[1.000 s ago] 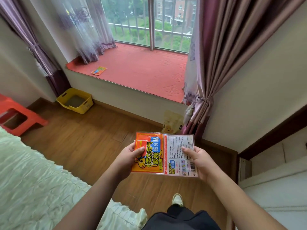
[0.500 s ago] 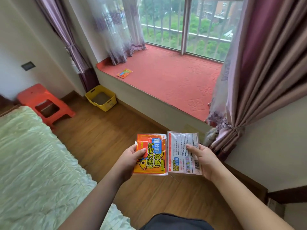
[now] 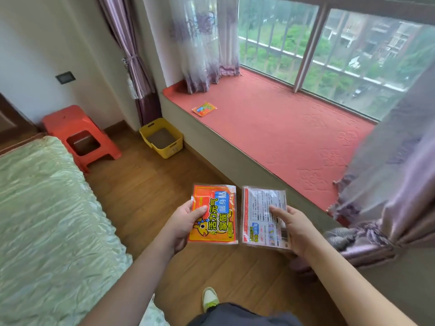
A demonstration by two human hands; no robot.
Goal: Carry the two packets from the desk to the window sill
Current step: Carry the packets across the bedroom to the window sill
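Packets had drifted apart: left hand (image 3: 181, 225) gripped the orange packet (image 3: 213, 214), right hand (image 3: 297, 229) gripped the white packet (image 3: 263, 217), near the window sill (image 3: 282, 128).

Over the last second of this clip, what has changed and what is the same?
The person has walked closer to the red-cushioned window sill, turning left. The orange printed packet and white printed packet, overlapping earlier, are now apart. Unchanged: left hand grips the orange, right hand the white; small orange packet lies on the sill.
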